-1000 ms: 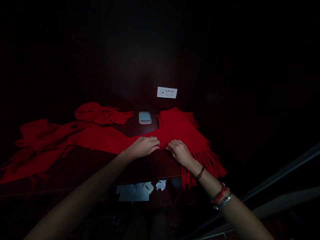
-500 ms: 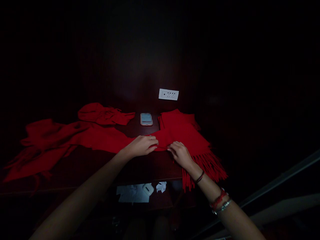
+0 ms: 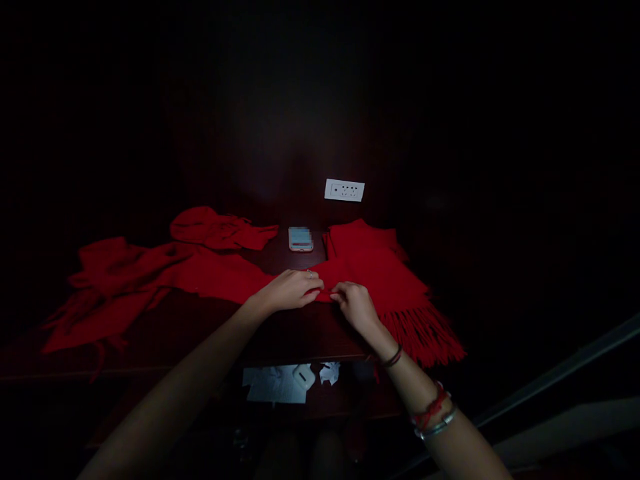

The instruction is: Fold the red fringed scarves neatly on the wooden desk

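Observation:
A long red scarf [image 3: 225, 273] stretches across the dark table, bunched at the left and spread at the right, where its fringe hangs over the front edge. My left hand [image 3: 293, 290], with a ring on one finger, pinches the scarf's near edge around the middle. Just to its right, my right hand [image 3: 356, 303] grips the same edge with curled fingers; bracelets circle that wrist and forearm. Beneath and behind the scarf's right part lies a folded red cloth [image 3: 363, 235]. Another crumpled red cloth [image 3: 215, 228] rests at the back left.
A phone [image 3: 301, 240] with a lit, blurred screen lies behind the scarf. The back wall carries a white socket plate [image 3: 345, 190]. Below the tabletop, a shelf holds paper sheets [image 3: 273, 385], a small white case [image 3: 303, 377] and crumpled paper [image 3: 329, 373].
My right hand has come slightly closer to my left along the scarf's edge. The whole view has shifted a little, so things appear farther right.

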`<action>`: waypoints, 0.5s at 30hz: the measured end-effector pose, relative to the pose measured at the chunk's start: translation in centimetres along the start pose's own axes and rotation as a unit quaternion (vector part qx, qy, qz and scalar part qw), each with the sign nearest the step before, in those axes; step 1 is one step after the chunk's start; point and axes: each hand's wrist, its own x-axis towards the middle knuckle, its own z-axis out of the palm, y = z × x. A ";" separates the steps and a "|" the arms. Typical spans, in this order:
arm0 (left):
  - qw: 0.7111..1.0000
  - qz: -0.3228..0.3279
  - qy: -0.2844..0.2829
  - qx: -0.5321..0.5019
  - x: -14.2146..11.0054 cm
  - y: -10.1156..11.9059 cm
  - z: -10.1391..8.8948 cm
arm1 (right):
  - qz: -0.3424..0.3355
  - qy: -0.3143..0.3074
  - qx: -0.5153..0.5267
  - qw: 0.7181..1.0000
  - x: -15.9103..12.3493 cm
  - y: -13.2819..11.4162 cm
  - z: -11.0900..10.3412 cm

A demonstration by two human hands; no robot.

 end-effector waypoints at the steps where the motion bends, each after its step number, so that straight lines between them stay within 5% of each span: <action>1: 1.000 -0.004 0.001 -0.005 -0.1 -0.2 0.0 | 0.021 0.008 -0.004 1.000 0.1 -0.3 0.1; 15: 0.999 -0.045 -0.004 -0.007 -1.4 -1.1 0.2 | 0.008 0.082 0.020 0.996 -0.4 -0.9 2.1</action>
